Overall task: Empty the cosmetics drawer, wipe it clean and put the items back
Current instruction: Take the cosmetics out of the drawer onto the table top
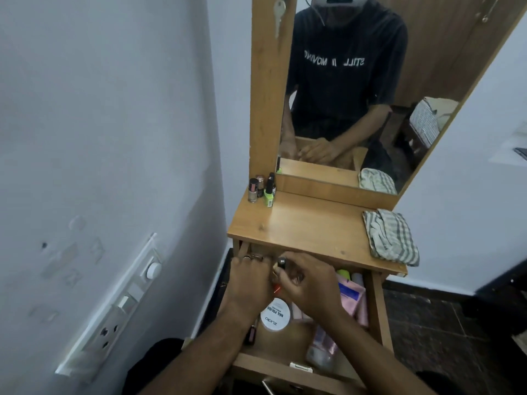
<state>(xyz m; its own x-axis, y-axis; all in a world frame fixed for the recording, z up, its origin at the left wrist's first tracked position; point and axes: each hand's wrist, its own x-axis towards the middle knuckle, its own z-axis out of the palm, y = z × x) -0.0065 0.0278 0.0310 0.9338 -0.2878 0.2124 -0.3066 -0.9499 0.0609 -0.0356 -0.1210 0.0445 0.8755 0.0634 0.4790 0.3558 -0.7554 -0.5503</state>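
The wooden drawer (377, 309) of a dressing table is pulled out below the tabletop (313, 223). Both hands reach into its far left part. My right hand (308, 283) is closed around a small dark-capped bottle (281, 263). My left hand (251, 280) is curled beside it, with small items at its fingertips that I cannot make out. In the drawer lie a white round nail polish remover tub (275, 315), a pink tube (353, 297), a clear-pink bottle (322, 349) and a lime-capped item (343, 273). Several nail polish bottles (262, 189) stand on the tabletop's back left corner.
A striped folded cloth (390, 238) lies on the right of the tabletop. A mirror (356, 95) in a wooden frame rises behind, with a key (279, 15) hanging on the frame. A white wall with a switch panel (119, 303) is close on the left. Dark tiled floor (427, 323) lies to the right.
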